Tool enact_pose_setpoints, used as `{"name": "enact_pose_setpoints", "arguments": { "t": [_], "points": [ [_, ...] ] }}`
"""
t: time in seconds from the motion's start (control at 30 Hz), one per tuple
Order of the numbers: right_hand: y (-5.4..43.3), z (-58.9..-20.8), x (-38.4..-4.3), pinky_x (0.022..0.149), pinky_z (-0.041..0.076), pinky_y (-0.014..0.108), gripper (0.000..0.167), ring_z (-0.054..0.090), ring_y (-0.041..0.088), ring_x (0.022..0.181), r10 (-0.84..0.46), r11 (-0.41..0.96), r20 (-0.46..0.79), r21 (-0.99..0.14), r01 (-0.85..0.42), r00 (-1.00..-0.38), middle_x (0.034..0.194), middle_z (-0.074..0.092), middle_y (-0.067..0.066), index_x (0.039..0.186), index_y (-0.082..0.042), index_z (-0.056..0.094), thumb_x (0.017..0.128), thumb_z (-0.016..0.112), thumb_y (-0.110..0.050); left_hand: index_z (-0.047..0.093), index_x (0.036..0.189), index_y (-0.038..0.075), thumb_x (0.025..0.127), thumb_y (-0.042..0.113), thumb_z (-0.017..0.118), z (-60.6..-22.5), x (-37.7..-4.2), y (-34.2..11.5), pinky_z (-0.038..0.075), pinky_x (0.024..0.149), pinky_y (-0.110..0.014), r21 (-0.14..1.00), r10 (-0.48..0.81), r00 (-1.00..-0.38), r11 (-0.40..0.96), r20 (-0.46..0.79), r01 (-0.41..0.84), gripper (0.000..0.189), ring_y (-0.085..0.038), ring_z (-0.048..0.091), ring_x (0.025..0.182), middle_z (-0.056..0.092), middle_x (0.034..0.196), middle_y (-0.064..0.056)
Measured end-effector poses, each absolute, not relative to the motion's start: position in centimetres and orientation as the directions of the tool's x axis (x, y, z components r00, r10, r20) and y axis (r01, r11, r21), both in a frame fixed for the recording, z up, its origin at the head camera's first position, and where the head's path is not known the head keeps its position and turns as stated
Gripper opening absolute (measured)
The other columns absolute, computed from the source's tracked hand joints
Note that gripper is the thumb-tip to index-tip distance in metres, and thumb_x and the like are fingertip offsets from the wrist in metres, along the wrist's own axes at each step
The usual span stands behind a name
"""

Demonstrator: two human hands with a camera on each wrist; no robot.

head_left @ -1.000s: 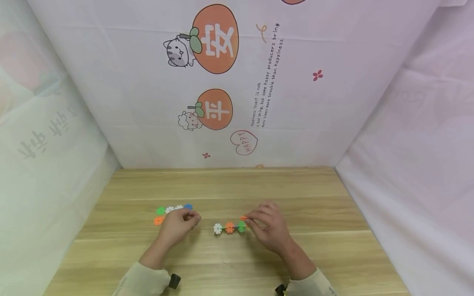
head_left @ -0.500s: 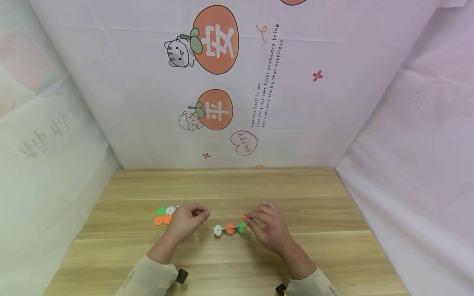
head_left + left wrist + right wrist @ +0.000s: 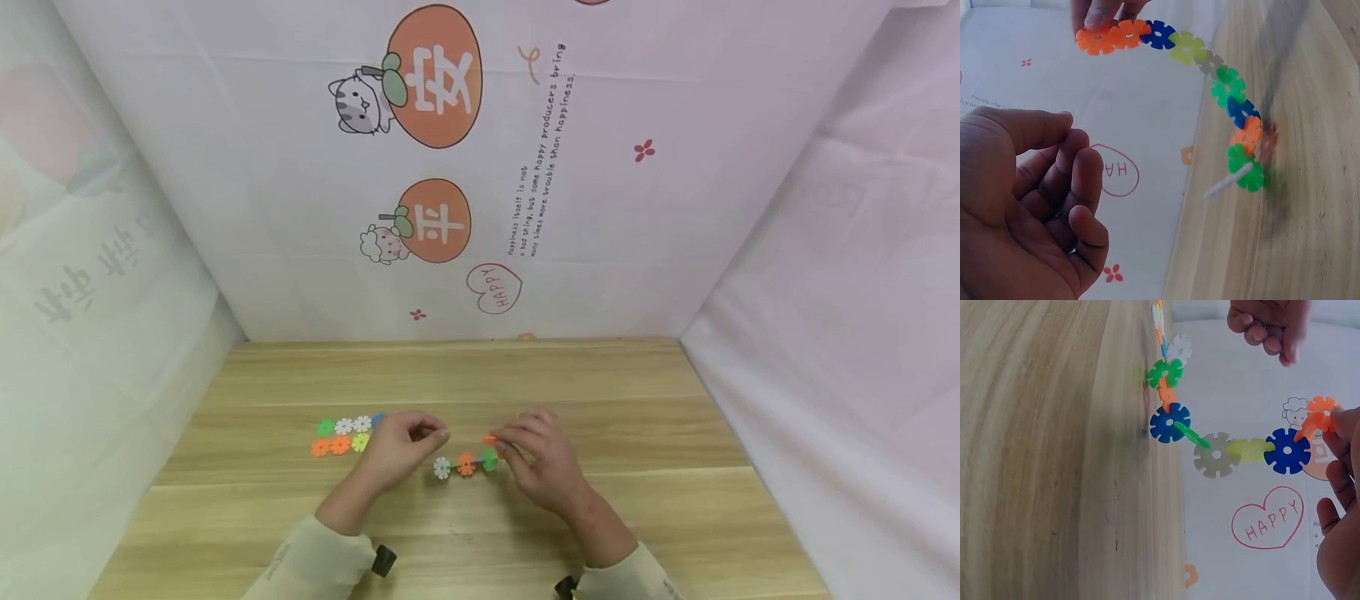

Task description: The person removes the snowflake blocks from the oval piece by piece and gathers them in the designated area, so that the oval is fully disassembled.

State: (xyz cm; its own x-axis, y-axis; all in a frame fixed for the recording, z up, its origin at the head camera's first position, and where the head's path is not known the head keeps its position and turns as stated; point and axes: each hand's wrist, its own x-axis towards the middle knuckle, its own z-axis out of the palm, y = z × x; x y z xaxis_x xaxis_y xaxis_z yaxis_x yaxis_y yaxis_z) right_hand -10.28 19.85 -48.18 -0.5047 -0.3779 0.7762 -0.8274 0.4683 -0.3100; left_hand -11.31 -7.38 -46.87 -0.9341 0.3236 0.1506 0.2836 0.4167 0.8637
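Note:
My right hand point(image 3: 543, 467) pinches the orange end disc point(image 3: 1321, 407) of a chain of interlocking snowflake discs point(image 3: 1230, 87). The chain curves down from those fingertips, with orange, blue, yellow, greyish, green and white discs slotted together. Its lower end, a white disc point(image 3: 442, 468), is close over the wooden table. My left hand point(image 3: 405, 450) hovers just left of the chain, thumb and fingers loosely curled. Nothing shows between its fingertips in the left wrist view, and it is apart from the chain there.
Loose discs lie in two short rows at the left of the wooden table point(image 3: 600, 375): green point(image 3: 325, 427), white point(image 3: 343, 426), orange point(image 3: 321, 448), yellow point(image 3: 360, 442) and a partly covered blue one point(image 3: 378, 419). A printed white cloth point(image 3: 585, 233) stands behind, with plain cloth on both sides.
My left hand has moved right, away from the loose discs and toward the chain, uncovering the yellow disc. My right hand stays nearly still, holding the chain.

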Motion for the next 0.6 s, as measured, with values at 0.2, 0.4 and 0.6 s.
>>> {"name": "enact_pose_setpoints", "arguments": {
  "t": [0.2, 0.4, 0.6],
  "points": [
    [19.7, -48.1, -10.2, 0.086, 0.043, 0.033, 0.015, 0.059, 0.013, 0.092, -0.387, 0.467, 0.770, -0.311, -0.828, -0.508, 0.097, 0.073, -0.008, 0.104, -0.012, 0.079, 0.090, 0.079, -0.009, 0.075, 0.103, 0.023, 0.098, 0.034, 0.073, -46.8, -11.2, -6.5, 0.058, 0.073, -0.030, 0.874, 0.368, -0.919, 0.391, 0.140, 0.290, 0.012, -0.013, 0.067, 0.084, 0.072, 0.094, 0.009],
    [19.5, -48.1, -10.2, 0.086, 0.043, 0.032, 0.013, 0.058, 0.013, 0.092, -0.392, 0.468, 0.770, -0.303, -0.830, -0.503, 0.096, 0.073, -0.009, 0.103, -0.013, 0.080, 0.090, 0.080, -0.011, 0.076, 0.105, 0.018, 0.097, 0.035, 0.075, -46.5, -11.0, -5.7, 0.057, 0.073, -0.030, 0.874, 0.411, -0.901, 0.375, 0.142, 0.309, 0.019, -0.013, 0.067, 0.085, 0.072, 0.093, 0.010],
    [19.1, -48.0, -10.3, 0.086, 0.044, 0.033, 0.011, 0.060, 0.014, 0.090, -0.378, 0.457, 0.793, -0.289, -0.842, -0.477, 0.093, 0.074, -0.007, 0.098, -0.013, 0.080, 0.087, 0.082, -0.010, 0.076, 0.101, 0.025, 0.095, 0.035, 0.078, -46.5, -10.9, -5.0, 0.057, 0.074, -0.030, 0.877, 0.420, -0.897, 0.367, 0.140, 0.309, 0.012, -0.013, 0.067, 0.085, 0.072, 0.092, 0.011]
  ]
}}
